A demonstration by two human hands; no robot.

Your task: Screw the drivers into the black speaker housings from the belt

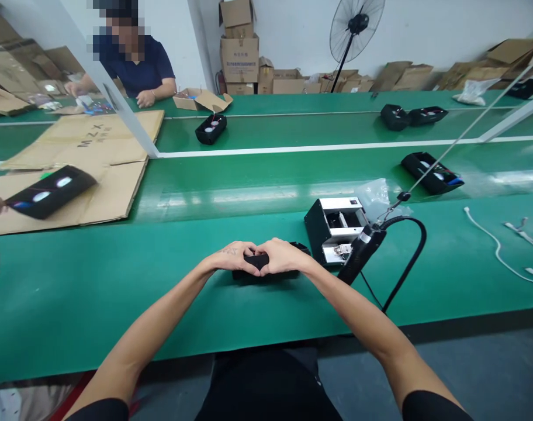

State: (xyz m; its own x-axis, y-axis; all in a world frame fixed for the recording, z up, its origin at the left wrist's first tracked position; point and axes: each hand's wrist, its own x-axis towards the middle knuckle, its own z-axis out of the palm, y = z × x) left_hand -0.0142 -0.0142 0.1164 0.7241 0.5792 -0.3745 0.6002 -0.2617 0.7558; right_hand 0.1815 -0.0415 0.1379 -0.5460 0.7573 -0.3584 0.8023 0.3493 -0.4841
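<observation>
Both of my hands press together on a black casing (266, 272) that lies on the green table (117, 292) in front of me. My left hand (234, 257) grips its left end with the fingers curled over the top. My right hand (281, 256) grips its right end the same way, fingertips meeting the left hand's. Most of the black casing is hidden under the hands.
A black-and-white open box unit (334, 228) and a hanging electric screwdriver (360, 251) with a black cable sit just right of my hands. More black casings (432, 172) ride the belt. Flat cardboard (86, 164) lies at left. A person in a dark blue shirt (135, 64) works opposite.
</observation>
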